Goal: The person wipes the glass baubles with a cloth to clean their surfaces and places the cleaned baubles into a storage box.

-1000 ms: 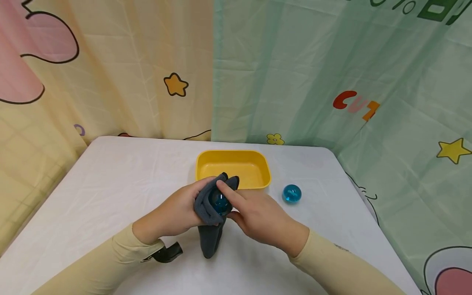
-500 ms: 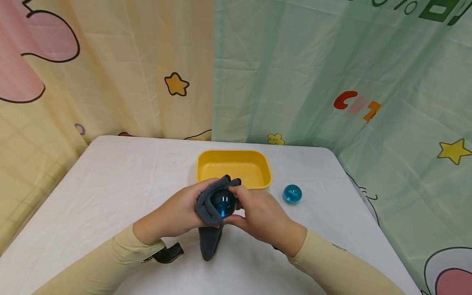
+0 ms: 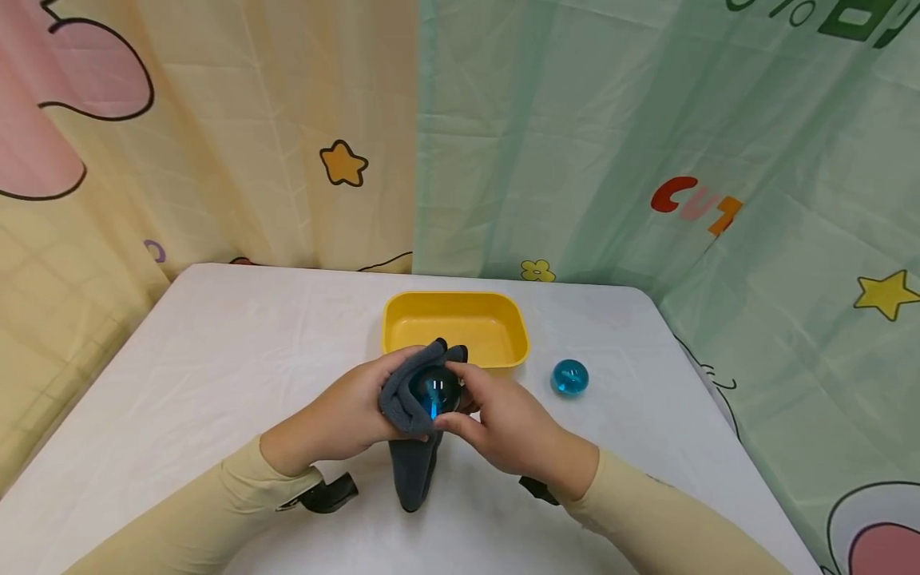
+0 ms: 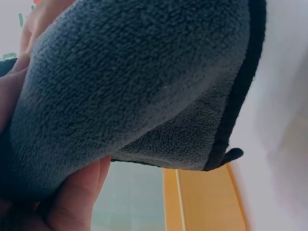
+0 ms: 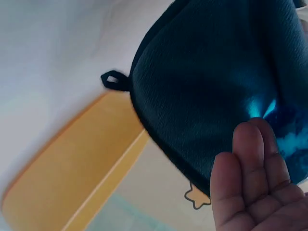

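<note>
My left hand (image 3: 352, 407) grips a dark grey towel (image 3: 399, 403), which wraps the left side of a clear blue ball (image 3: 437, 387) and hangs below it. With thumb and fingers, my right hand (image 3: 513, 419) pinches the ball from the right. In the right wrist view, fingertips (image 5: 248, 144) lie against the ball (image 5: 293, 137), partly in front of the towel (image 5: 202, 82). The left wrist view is mostly filled by the fluffy towel (image 4: 125, 86) with its black edging; the ball is hidden there.
Just beyond the hands stands a yellow tray (image 3: 460, 323) on the white table (image 3: 273, 335). A second clear blue ball (image 3: 570, 378) lies to the tray's right. Patterned curtains (image 3: 539, 144) surround the table's far and side edges.
My right index finger has shifted right off the towel's top, so more of the ball shows between the hands. The left hand has stayed nearly still; the towel's hanging end has swung slightly right.
</note>
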`<state>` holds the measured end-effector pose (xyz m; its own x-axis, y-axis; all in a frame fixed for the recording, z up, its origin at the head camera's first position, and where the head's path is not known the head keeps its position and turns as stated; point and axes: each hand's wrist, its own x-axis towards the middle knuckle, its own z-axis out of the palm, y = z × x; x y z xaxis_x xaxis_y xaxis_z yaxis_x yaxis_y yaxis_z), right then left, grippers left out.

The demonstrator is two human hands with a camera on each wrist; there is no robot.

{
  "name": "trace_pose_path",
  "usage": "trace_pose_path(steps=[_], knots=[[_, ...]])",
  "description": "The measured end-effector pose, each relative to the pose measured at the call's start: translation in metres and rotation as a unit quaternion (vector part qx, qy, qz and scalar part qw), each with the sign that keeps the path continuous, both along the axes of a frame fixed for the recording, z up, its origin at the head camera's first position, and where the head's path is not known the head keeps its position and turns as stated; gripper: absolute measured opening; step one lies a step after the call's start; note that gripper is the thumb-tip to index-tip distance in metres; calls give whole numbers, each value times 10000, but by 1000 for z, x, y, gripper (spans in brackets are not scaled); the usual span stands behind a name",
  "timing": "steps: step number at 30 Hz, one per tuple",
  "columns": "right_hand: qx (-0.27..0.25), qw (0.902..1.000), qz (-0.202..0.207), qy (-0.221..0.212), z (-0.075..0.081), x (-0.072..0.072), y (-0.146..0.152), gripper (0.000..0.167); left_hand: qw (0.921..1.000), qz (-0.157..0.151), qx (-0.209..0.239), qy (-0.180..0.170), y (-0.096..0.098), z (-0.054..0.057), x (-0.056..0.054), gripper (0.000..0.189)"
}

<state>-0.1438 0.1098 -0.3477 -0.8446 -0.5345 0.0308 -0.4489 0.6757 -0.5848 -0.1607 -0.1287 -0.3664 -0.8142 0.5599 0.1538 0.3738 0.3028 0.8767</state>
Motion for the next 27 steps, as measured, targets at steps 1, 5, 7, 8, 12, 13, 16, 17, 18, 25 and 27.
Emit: trace_pose_path(steps=[1,5,7,8,12,13,16,17,18,25,27], knots=[[-98,9998,-73,-124,0,1,0,66,10000,6,7,9,0,0,0,81],[-401,9980,-260,-409,0,2,-2,64,10000,19,49,20,1,0,0,82],[-346,9986,-241,-308,-1,2,-3,63,10000,34,52,28,1,0,0,82],[-276,9992,-198,-189,-2,3,-3,64,10000,41,51,30,1,0,0,82],[41,9995,-20,303,-4,6,-2,71,9999,37,31,104,2,-1,-1,81],[72,9992,37,394,-5,6,-2,73,9999,36,29,148,2,-1,-1,80],[284,9970,256,673,-6,5,0,77,9998,25,66,181,1,-1,-2,78],[376,9958,328,773,-6,4,1,77,9998,24,73,190,1,-2,-2,78],[475,9942,401,876,-7,3,1,76,9998,22,86,179,0,-2,-2,77],[819,9810,724,1601,-9,0,4,73,9999,-45,130,62,1,-3,-2,77],[838,9812,689,1596,-8,0,4,73,9999,-41,134,13,1,-3,-2,78]])
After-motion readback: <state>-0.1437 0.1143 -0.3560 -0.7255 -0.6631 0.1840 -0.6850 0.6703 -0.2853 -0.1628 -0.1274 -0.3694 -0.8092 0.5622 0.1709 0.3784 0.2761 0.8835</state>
